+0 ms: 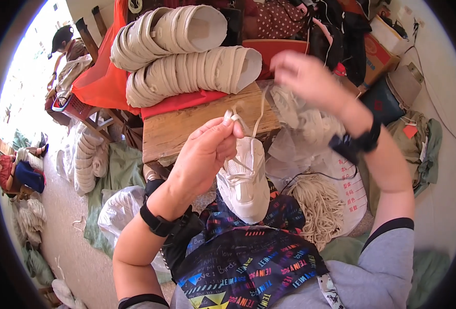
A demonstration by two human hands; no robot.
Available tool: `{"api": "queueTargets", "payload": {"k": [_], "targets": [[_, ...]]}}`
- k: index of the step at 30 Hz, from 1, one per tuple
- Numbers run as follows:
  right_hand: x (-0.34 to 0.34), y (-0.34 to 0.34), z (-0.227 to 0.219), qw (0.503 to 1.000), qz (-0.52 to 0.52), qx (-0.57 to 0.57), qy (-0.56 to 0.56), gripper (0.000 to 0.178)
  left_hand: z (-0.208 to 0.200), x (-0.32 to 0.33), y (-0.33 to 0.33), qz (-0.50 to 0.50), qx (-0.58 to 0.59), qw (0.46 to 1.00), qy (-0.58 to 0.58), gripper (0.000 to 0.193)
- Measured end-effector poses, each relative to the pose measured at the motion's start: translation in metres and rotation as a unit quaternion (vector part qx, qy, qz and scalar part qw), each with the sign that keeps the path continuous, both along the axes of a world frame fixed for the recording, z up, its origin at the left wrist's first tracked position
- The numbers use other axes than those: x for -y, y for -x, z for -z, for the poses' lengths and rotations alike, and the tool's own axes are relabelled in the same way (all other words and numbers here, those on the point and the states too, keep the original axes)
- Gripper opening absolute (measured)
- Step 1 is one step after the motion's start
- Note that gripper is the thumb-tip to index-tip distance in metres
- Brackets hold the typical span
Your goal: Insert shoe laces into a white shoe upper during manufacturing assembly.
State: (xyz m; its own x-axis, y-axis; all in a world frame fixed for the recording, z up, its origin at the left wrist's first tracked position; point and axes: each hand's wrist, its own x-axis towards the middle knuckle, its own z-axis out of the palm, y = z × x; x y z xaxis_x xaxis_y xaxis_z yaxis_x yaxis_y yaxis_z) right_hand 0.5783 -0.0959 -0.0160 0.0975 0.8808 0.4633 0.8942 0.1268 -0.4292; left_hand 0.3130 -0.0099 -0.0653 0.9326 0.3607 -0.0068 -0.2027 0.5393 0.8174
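A cream-coloured sneaker (pixel 245 198) lies on my lap, toe toward me, with lace threaded over its front. My left hand (pixel 212 141) is closed in a pinch on the cream shoelace (pixel 231 114) just above the shoe's opening. A strand of lace rises from there toward the wooden bench. Up and to the right, my right hand (pixel 302 77) is raised and smeared by motion, so its fingers and anything in them cannot be made out. The patterned dark apron (pixel 253 262) is under the shoe.
Two rows of nested cream shoe uppers (pixel 187 72) lie on red cloth on a wooden bench (pixel 171 131). A heap of loose laces (pixel 318 208) sits beside my right leg, near clear plastic bags (pixel 302 123). Another person (pixel 66 51) is at the far left, near a red basket (pixel 73 109).
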Motion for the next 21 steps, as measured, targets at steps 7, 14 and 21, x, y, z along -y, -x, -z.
{"api": "queueTargets", "payload": {"k": [7,14,21], "targets": [[0.064,0.111,0.091,0.953,-0.052,-0.048,0.296,0.017,0.028,-0.003,0.001,-0.063,-0.027,0.997,-0.031,0.027],[0.065,0.114,0.114,0.959,-0.027,-0.091,0.269,0.014,0.063,-0.004,0.023,-0.113,-0.107,0.959,-0.235,0.026],[0.071,0.103,0.126,0.978,0.021,0.005,0.205,0.015,0.078,0.000,0.037,-0.132,-0.132,0.969,-0.163,0.031]]}}
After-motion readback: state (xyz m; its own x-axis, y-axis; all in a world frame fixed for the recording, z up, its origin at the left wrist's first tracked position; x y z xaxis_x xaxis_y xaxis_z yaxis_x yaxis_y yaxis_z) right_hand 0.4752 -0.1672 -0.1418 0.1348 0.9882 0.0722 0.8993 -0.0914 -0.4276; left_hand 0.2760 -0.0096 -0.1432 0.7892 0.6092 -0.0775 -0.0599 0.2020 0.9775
